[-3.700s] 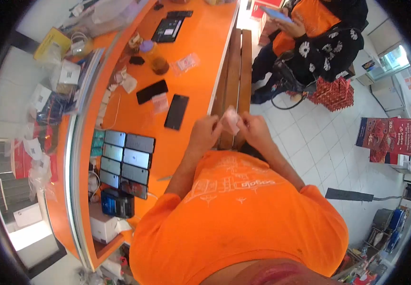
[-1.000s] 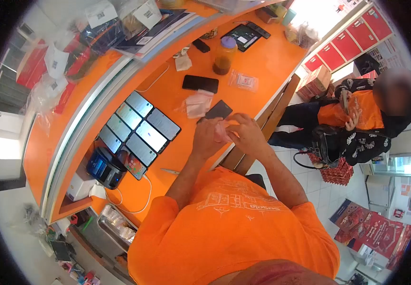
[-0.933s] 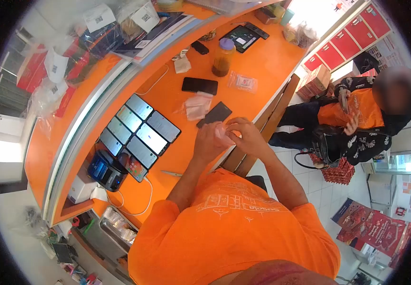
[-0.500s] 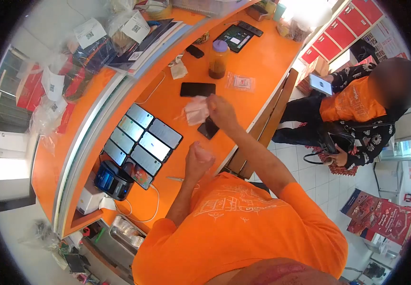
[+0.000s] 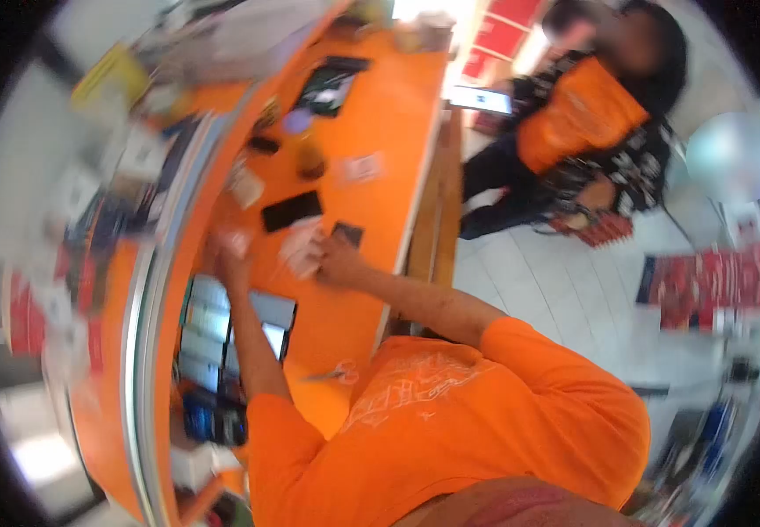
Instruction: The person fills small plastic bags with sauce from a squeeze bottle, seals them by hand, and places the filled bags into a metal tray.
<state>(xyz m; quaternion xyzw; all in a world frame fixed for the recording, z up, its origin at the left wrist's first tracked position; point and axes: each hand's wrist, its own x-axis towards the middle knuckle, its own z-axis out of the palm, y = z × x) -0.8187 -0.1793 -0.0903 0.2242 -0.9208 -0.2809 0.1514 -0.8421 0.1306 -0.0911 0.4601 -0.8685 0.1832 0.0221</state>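
Observation:
My left hand [image 5: 230, 246] reaches over the orange counter, above the far end of the lit phones [image 5: 208, 307], and its fingers are smeared by motion. My right hand [image 5: 340, 263] is closed at the edge of a crumpled white cloth or tissue [image 5: 299, 249] and appears to grip it. Just beyond that hand lies a small dark phone [image 5: 346, 233]. A larger black phone [image 5: 292, 212] rests past the cloth. Several phones with lit screens lie in rows under and beside my left forearm, which covers part of them.
Scissors [image 5: 331, 375] lie near my body. A jar with a purple lid [image 5: 297, 121], a small plastic packet [image 5: 362, 168] and a dark circuit board [image 5: 331, 86] sit farther along the counter. A blue-black device [image 5: 213, 417] stands beside the phones. Across the bench [image 5: 432, 220], a person holds a tablet [image 5: 481, 98].
My left hand has moved forward from near my body to beyond the phones. My right hand has come down to the cloth's near edge. The camera view has turned and blurred.

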